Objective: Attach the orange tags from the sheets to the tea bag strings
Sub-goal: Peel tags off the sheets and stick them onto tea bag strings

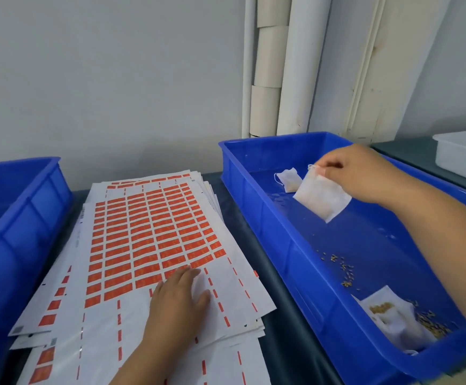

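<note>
I see my right hand [357,173] at 2 o'clock, pinching the top of a white tea bag [322,197] by its string end, the bag hanging tilted above the floor of the blue bin [295,262]. A 2nd tea bag [289,179] lies just beside it toward 12 o'clock, and an opened bag [393,320] with spilled grain [344,269] sits at the bin's 5 o'clock corner. My left hand [180,297] rests flat, fingers straight, on the top tag sheet [154,237] at 6 o'clock, fingertips touching the lowest row of orange tags [148,218]. Sheets are fanned in a stack beneath. Another blue bin [18,218] stands at 9 o'clock, a white tray [462,157] at 3 o'clock, white pipes [295,65] at 12 o'clock. The print on the tags is too small to read.
</note>
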